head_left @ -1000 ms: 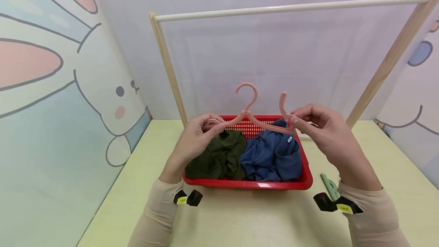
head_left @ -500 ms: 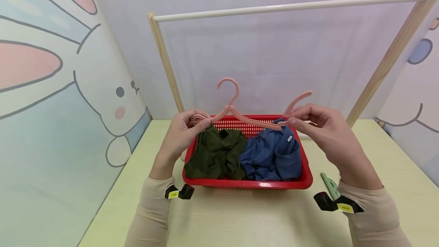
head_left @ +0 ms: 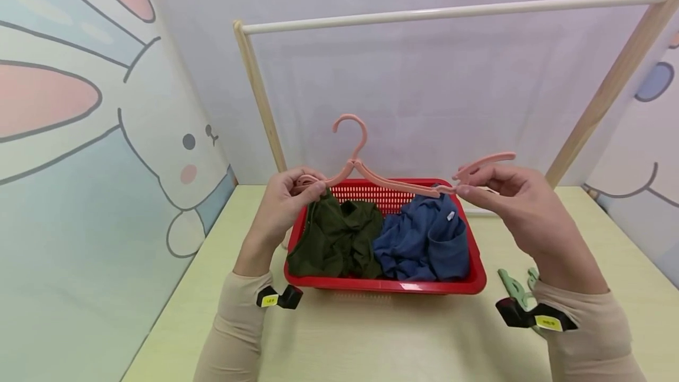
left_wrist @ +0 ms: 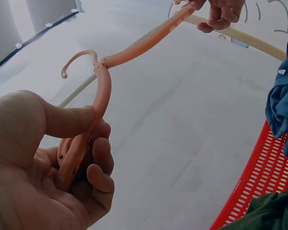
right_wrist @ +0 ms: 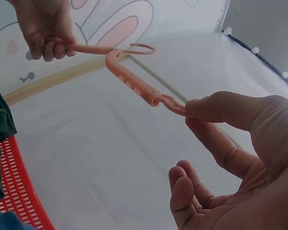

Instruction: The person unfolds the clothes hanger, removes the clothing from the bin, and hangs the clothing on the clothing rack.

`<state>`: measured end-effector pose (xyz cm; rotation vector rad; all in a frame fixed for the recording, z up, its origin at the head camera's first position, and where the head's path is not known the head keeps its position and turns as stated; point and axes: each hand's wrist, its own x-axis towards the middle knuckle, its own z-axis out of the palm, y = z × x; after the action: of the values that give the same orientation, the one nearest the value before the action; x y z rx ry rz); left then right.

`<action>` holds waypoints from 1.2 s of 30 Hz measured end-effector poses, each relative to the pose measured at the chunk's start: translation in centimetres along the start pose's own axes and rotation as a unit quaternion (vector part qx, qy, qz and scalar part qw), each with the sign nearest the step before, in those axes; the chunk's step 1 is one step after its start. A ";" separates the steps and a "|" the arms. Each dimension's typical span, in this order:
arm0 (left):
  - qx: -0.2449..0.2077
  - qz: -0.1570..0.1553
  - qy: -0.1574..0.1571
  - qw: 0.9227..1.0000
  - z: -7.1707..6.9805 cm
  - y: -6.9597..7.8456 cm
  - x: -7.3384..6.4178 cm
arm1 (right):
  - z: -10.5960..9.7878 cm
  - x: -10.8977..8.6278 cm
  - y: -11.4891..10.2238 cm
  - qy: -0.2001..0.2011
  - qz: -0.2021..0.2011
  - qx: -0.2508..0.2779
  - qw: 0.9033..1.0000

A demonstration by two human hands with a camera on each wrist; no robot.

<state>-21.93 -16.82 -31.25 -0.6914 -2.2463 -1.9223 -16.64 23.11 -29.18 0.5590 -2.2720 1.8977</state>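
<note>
A pink plastic folding hanger [head_left: 395, 183] is stretched between both hands above the basket, its hook pointing up. My left hand [head_left: 286, 202] grips its left end, thumb on top and fingers curled beneath in the left wrist view. At the other end my right hand [head_left: 525, 208] pinches a thin link [right_wrist: 172, 104] between thumb and index finger, the other fingers loosely bent. A curved end piece [head_left: 485, 162] rises past the right fingers, tilted outward. Below, the red basket [head_left: 339, 283] holds a dark green garment [head_left: 342, 243] and a blue garment [head_left: 424, 243].
A rack with a white rail [head_left: 451, 13] and wooden posts [head_left: 260, 96] stands behind the basket. Green hangers [head_left: 511, 285] lie on the pale table [head_left: 382, 341], partly hidden by the right forearm. A rabbit-painted wall [head_left: 95, 211] bounds the left.
The left hand and the hanger's hook have shifted left. The end piece at the right has swung from upright to nearly level, pointing right. The right hand has moved slightly right.
</note>
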 end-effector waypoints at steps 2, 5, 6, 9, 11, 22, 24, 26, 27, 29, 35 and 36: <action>-0.003 0.003 0.002 1.000 0.0 0.0 0.0 | -0.1 0.1 0.1 -0.006 -0.004 -0.002 1.000; -0.004 0.008 0.007 1.000 0.0 0.0 -0.1 | -0.3 0.1 0.1 -0.003 0.008 -0.031 0.999; -0.005 0.008 0.010 1.000 0.0 0.1 -0.1 | -0.3 0.1 0.1 0.001 0.015 -0.043 0.999; -0.011 0.009 0.017 1.000 0.0 0.3 -0.1 | -0.4 0.0 0.2 0.005 0.029 -0.048 0.998; -0.015 0.009 0.020 1.000 0.1 0.4 -0.1 | -0.4 0.0 0.2 0.002 0.028 -0.036 0.999; -0.018 0.014 0.023 0.999 -0.1 0.4 -0.1 | -0.3 0.0 0.2 -0.005 0.016 -0.097 0.995; -0.018 0.014 0.025 0.999 -0.1 0.4 0.0 | -0.4 0.0 0.2 -0.005 0.018 -0.107 0.994; -0.017 0.013 0.027 0.999 -0.2 0.4 0.0 | -0.4 0.0 0.2 -0.004 0.025 -0.114 0.993; -0.017 0.013 0.028 0.999 -0.2 0.4 0.0 | -0.4 0.0 0.2 -0.004 0.028 -0.115 0.993; -0.015 0.012 0.029 0.999 -0.1 0.5 -0.1 | -0.3 0.0 0.1 -0.002 0.036 -0.119 0.992; -0.018 0.013 0.030 0.999 0.0 0.6 -0.1 | 0.0 0.1 0.1 0.001 0.044 -0.134 0.990; -0.019 0.014 0.029 0.999 0.0 0.5 -0.1 | 0.0 0.1 0.2 0.001 0.044 -0.135 0.990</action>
<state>-21.62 -16.78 -30.80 -0.6580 -2.1608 -1.9505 -16.81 23.06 -29.31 0.4249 -2.5330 1.5838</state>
